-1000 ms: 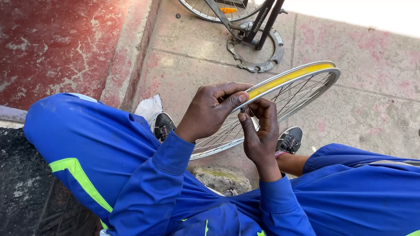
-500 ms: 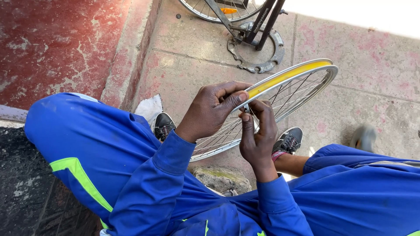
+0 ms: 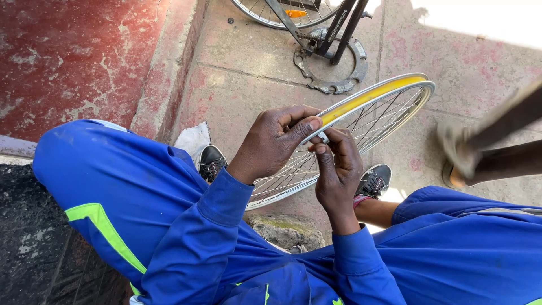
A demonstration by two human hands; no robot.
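1. The person sits low on the pavement in blue overalls with a bare bicycle wheel rim tilted between the knees, its lower edge running down past the black shoes.

2. The left hand closes over the near part of the rim from above, with the thumb pressed flat on the yellow rim tape where the tape meets the metal. The fingers curl around the rim's edge, so this hand is clamped on the wheel.

3. The right hand comes up from below, its fingertips pinched narrow on a small silvery piece at the rim, just beside the left thumb. What that piece is I cannot tell; it is too small and partly hidden.

4. Judged from this, the step in hand is fine work at one spot on the rim, likely seating or smoothing the tape there while the left hand steadies the wheel.

5. The next move seems to call for a firm hold by the left hand so the rim does not turn, and a small, careful pressure from the right fingertips along the tape's edge.

6. Nearby, a second bicycle's wheel and frame stand at the top, with a toothed metal ring on the ground beneath, and a blurred foot of another person is at the right.
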